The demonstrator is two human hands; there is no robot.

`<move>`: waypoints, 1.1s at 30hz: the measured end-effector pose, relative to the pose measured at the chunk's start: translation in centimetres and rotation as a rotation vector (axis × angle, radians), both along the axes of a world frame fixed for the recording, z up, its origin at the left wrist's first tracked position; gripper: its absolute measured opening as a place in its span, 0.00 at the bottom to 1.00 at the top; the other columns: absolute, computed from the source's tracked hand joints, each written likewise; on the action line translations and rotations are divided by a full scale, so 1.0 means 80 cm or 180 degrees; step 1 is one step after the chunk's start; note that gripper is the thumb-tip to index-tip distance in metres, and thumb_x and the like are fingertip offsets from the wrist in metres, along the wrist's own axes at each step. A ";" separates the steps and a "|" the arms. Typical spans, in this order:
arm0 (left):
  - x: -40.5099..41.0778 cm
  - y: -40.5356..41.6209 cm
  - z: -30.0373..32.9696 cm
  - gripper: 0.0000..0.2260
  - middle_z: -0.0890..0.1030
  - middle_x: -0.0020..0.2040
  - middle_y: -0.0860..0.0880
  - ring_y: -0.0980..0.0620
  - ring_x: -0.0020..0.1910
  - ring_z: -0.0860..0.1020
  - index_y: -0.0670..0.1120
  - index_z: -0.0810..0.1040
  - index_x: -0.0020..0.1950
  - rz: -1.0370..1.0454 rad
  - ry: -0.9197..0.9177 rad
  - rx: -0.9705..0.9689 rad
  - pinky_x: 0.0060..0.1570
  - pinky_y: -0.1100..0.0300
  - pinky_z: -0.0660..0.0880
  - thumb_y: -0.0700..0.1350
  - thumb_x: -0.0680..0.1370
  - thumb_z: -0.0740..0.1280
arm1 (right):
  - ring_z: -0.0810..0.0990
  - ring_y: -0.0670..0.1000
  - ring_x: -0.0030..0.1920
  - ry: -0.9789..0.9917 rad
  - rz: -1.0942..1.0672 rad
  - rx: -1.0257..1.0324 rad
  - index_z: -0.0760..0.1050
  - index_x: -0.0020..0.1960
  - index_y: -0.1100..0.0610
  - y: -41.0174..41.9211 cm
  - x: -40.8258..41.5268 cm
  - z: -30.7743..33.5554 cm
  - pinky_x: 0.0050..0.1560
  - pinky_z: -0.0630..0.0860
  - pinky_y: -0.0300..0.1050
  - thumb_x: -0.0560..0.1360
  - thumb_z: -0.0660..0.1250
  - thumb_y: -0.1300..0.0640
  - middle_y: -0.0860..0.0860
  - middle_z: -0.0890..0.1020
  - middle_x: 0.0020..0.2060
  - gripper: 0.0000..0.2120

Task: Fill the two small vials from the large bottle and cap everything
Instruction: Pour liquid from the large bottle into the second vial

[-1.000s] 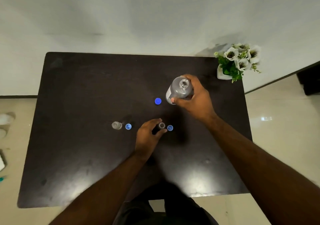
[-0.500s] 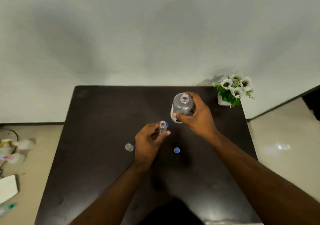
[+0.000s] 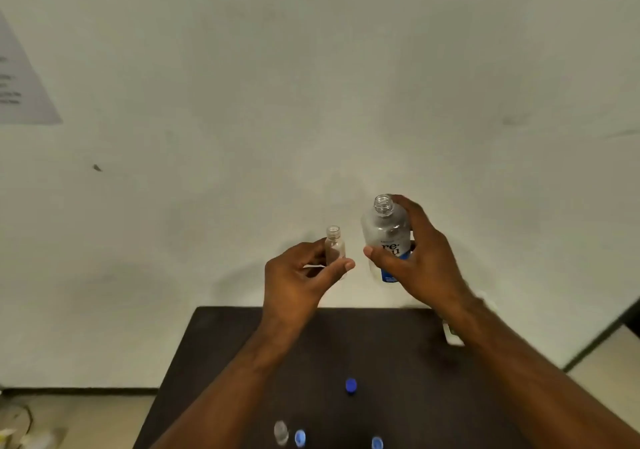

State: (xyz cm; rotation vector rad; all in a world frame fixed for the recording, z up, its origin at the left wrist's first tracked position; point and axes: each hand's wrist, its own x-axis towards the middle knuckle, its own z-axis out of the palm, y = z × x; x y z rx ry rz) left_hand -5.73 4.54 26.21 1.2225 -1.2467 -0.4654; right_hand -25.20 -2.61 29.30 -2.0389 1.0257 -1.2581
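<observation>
above the dark table (image 3: 225,344), uncapped clear vial (image 3: 335,248) and bottle (image 3: 386,230) held upright.

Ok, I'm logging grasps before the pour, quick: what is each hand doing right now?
Left hand: holding the small clear plastic vial, uncapped.
Right hand: holding the large clear plastic bottle with a blue label, uncapped.

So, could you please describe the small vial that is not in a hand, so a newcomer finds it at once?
Look at the dark table, at its near edge toward the bottom of the view. There a small clear vial stands uncapped, with a blue cap just to its right. Unlike the other vial, which the left hand holds up, this one rests on the table.
</observation>
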 end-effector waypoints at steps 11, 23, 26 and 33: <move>-0.015 0.014 0.155 0.12 0.88 0.42 0.59 0.57 0.42 0.87 0.62 0.87 0.47 -0.0312 0.0093 -0.0618 0.43 0.63 0.84 0.61 0.65 0.79 | 0.79 0.37 0.47 0.0571 -0.0285 -0.0953 0.64 0.64 0.34 0.035 -0.028 0.163 0.36 0.74 0.28 0.63 0.74 0.35 0.32 0.76 0.52 0.33; -0.031 0.033 0.197 0.19 0.88 0.39 0.52 0.53 0.38 0.87 0.51 0.89 0.52 -0.0423 0.0207 -0.0626 0.45 0.51 0.86 0.57 0.65 0.81 | 0.77 0.46 0.55 0.1361 -0.0598 -0.1710 0.64 0.75 0.40 0.058 -0.054 0.218 0.52 0.80 0.45 0.66 0.70 0.36 0.41 0.78 0.60 0.39; -0.032 0.035 0.201 0.19 0.89 0.40 0.53 0.52 0.39 0.87 0.52 0.89 0.51 -0.0419 0.0186 -0.0632 0.47 0.50 0.86 0.58 0.64 0.81 | 0.76 0.46 0.55 0.1432 -0.0657 -0.1757 0.63 0.75 0.40 0.062 -0.060 0.227 0.52 0.78 0.42 0.66 0.71 0.37 0.42 0.78 0.61 0.39; -0.039 0.042 0.207 0.16 0.89 0.40 0.51 0.48 0.40 0.88 0.55 0.89 0.50 -0.0482 0.0202 -0.0635 0.48 0.47 0.86 0.57 0.64 0.82 | 0.76 0.48 0.55 0.1655 -0.0735 -0.1901 0.66 0.75 0.42 0.069 -0.068 0.240 0.50 0.74 0.41 0.67 0.77 0.43 0.44 0.79 0.60 0.39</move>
